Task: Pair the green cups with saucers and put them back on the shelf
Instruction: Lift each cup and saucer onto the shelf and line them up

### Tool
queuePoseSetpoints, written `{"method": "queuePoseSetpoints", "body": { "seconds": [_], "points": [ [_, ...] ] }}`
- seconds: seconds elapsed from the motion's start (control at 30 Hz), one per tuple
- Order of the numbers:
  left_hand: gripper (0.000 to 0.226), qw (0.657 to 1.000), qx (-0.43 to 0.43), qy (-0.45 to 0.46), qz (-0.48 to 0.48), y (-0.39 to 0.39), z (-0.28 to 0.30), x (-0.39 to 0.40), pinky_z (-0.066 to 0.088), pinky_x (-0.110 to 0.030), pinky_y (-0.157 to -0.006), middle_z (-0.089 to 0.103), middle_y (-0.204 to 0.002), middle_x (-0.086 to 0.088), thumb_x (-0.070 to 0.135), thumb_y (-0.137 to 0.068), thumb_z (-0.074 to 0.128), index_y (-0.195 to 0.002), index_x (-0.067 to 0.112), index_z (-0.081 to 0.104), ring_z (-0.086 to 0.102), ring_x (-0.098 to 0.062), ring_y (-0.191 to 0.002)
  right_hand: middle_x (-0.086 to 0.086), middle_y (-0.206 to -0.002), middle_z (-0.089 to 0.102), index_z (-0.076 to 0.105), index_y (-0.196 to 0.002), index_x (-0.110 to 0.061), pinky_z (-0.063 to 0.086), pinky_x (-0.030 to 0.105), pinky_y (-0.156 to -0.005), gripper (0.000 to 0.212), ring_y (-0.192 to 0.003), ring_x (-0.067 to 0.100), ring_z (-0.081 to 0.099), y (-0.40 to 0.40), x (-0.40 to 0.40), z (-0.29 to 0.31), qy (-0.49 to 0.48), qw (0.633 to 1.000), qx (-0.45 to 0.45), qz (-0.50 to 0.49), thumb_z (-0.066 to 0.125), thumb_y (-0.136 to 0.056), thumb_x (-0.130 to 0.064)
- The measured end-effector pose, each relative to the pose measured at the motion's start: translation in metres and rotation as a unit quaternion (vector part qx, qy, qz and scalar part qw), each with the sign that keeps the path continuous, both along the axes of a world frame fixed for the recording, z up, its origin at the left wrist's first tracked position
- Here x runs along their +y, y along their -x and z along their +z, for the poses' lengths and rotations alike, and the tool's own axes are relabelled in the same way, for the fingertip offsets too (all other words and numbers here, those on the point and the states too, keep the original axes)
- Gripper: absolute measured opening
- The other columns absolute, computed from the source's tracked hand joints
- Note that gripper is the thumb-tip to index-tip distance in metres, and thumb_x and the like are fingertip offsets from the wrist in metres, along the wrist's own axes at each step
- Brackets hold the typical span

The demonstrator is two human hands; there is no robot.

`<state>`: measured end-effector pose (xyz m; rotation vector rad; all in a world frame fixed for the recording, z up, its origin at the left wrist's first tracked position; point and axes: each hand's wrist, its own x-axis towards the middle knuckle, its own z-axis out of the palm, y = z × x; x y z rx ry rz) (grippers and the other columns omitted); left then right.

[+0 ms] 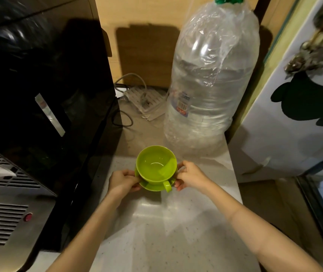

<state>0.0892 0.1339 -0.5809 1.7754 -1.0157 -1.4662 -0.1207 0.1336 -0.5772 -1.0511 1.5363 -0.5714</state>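
Green cup point(156, 166) sits on saucer point(150, 185), handle toward camera. Left hand point(123, 181) and right hand point(190, 175) each pinch the saucer's rim.

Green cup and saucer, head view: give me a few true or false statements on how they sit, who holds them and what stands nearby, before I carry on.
1. The green cup sits on the green saucer. True.
2. The cup lies upside down. False: it is upright, its open mouth facing up and nothing visible inside.
3. The left hand and the right hand both hold the saucer at its edges. True.
4. The cup's handle points away from the person. False: it points toward the person.
5. A large plastic water bottle stands behind the cup on the countertop. True.
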Motion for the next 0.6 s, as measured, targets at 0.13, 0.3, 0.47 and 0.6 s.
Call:
{"method": "queuePoseSetpoints", "body": {
  "seconds": [0.13,0.3,0.47,0.6],
  "points": [
    [0.012,0.998,0.033,0.044,-0.001,0.014,0.038,-0.001,0.050,-0.016,-0.038,0.059,-0.064,-0.013,-0.008,-0.080,0.059,-0.075,0.003,0.055,0.059,-0.007,-0.034,0.018,-0.058,0.055,0.040,-0.108,-0.001,0.054,0.029,-0.039,0.024,-0.031,0.012,0.057,0.007,0.004,0.035,0.031,0.998,-0.044,-0.021,0.044,-0.087,0.010],
    [0.005,0.988,0.071,0.133,-0.014,0.023,0.090,0.002,0.051,-0.013,-0.045,0.062,-0.066,-0.011,0.000,-0.080,0.063,-0.085,0.001,0.062,0.063,-0.004,-0.042,0.015,-0.048,0.058,0.038,-0.116,0.001,0.053,0.028,-0.037,0.030,-0.031,0.014,0.057,0.018,0.011,0.094,0.086,0.989,-0.113,-0.045,0.040,-0.088,0.012],
    [0.013,0.967,0.121,0.219,-0.041,0.033,0.141,0.002,0.053,-0.016,-0.048,0.068,-0.048,0.002,0.008,-0.082,0.063,-0.090,-0.001,0.063,0.065,-0.006,-0.046,0.021,-0.064,0.055,0.043,-0.116,0.005,0.056,0.028,-0.043,0.025,-0.038,0.013,0.060,0.029,0.015,0.156,0.158,0.979,-0.121,-0.048,0.045,-0.091,0.003],
    [0.015,0.951,0.145,0.268,-0.051,0.044,0.186,0.001,0.052,-0.017,-0.043,0.067,-0.045,-0.001,0.012,-0.086,0.058,-0.096,0.001,0.060,0.063,-0.009,-0.041,0.019,-0.061,0.055,0.046,-0.104,0.000,0.054,0.026,-0.041,0.013,-0.037,0.013,0.059,0.032,0.020,0.202,0.207,0.966,-0.136,-0.073,0.047,-0.091,0.001]
  ]
}}
